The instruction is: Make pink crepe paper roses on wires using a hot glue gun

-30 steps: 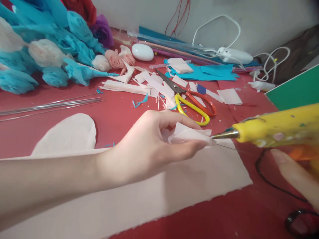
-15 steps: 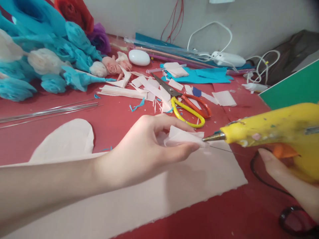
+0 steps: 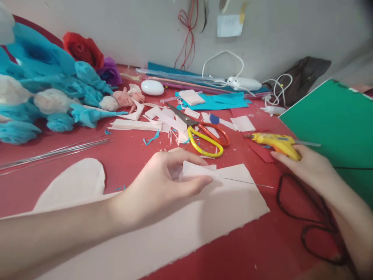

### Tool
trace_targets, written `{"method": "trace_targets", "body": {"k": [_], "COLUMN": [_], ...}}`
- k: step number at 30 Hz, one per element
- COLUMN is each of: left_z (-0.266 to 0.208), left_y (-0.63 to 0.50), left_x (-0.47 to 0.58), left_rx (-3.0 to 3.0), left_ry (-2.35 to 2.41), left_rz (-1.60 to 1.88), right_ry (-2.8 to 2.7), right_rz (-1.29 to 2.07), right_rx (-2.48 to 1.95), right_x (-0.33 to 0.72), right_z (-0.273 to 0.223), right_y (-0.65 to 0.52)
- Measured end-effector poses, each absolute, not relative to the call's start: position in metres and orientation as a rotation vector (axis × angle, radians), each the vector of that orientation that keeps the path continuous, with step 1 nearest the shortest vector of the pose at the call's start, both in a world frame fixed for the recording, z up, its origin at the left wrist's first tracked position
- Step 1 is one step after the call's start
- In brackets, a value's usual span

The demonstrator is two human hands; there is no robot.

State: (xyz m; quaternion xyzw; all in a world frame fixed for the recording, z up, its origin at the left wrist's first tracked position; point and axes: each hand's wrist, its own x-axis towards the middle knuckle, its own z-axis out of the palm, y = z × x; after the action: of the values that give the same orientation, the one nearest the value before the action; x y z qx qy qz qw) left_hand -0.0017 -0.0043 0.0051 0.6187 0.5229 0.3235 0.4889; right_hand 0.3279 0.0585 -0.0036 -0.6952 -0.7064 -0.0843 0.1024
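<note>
My left hand (image 3: 166, 182) pinches a small folded piece of pale pink crepe paper (image 3: 196, 170) between thumb and fingers. A thin metal wire (image 3: 247, 182) sticks out of it to the right. Beneath that hand lies a large pale pink crepe paper sheet (image 3: 233, 202). To the right, my right hand (image 3: 303, 163) is closed around the handle of a yellow hot glue gun (image 3: 274, 140). The gun's nozzle points left, low over a small red card (image 3: 260, 151), apart from the paper. Some fingers of my right hand are hidden behind the handle.
Scissors (image 3: 204, 136) with yellow and red handles lie among paper scraps (image 3: 171, 116). Crepe paper flowers (image 3: 58, 101) crowd the left, with metal wires (image 3: 58, 151) in front. A black cord (image 3: 303, 221) loops at right beside a green board (image 3: 323, 120).
My right hand has carried the glue gun away from the pink paper, to the right and back. My left hand keeps its pinch on the paper. The view has tilted up slightly.
</note>
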Motion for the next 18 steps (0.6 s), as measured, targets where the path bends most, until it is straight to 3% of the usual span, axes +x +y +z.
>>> {"method": "trace_targets", "body": {"k": [6, 11, 18], "left_z": [0.002, 0.002, 0.002], "left_y": [-0.008, -0.009, -0.009], "left_x": [-0.002, 0.0, -0.002], "left_rx": [1.552, 1.548, 1.522], "left_ry": [1.288, 1.246, 1.151], "left_rz": [0.804, 0.876, 0.904], "right_ry": [-2.033, -2.427, -2.489], "right_rz": [-0.362, 0.076, 0.18], "right_rx": [-1.877, -1.248, -1.114], "right_x": [0.285, 0.214, 0.183], "right_z": [0.02, 0.041, 0.037], "right_y": [0.035, 0.004, 0.006]}}
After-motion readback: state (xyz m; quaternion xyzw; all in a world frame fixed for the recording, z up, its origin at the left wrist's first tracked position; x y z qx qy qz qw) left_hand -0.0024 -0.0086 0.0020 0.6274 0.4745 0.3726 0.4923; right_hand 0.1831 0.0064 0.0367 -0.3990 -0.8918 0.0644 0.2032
